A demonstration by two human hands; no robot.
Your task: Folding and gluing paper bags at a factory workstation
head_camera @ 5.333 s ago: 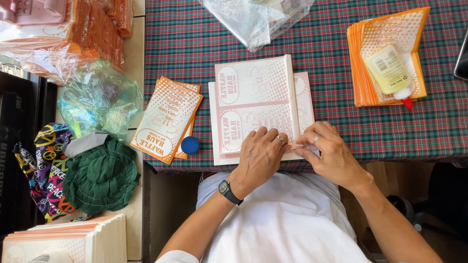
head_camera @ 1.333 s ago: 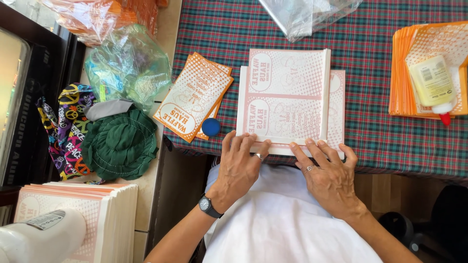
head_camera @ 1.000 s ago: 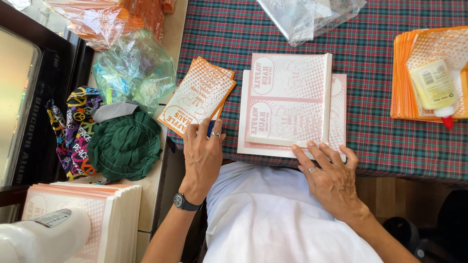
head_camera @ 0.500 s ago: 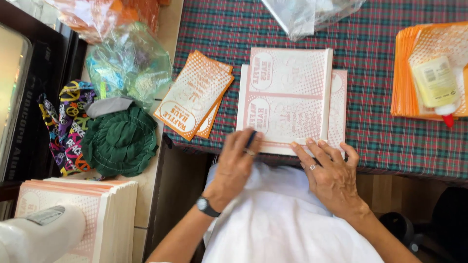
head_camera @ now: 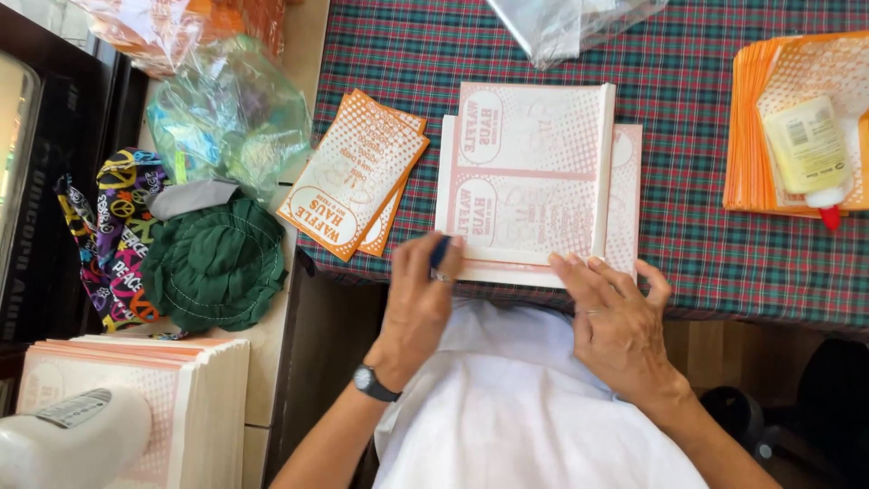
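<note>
Stack of flat pink-and-white printed paper bags (head_camera: 529,181), lying squared just beyond both hands, near edge under the right hand (head_camera: 615,317) fingertips. Small blue cap (head_camera: 440,253), pinched in the left hand (head_camera: 421,294), at the stack's near-left corner.

Matt paper bags (head_camera: 534,181) on woven checked cloth tablecloth (head_camera: 706,254), glossy plastic bottle (head_camera: 808,149).

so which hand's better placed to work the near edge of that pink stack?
Probably the left hand: it holds the small blue object at the near-left edge of the pink paper stack. The right hand lies flat, fingers pinning the stack's near-right edge, so it looks suited to steadying.
</note>
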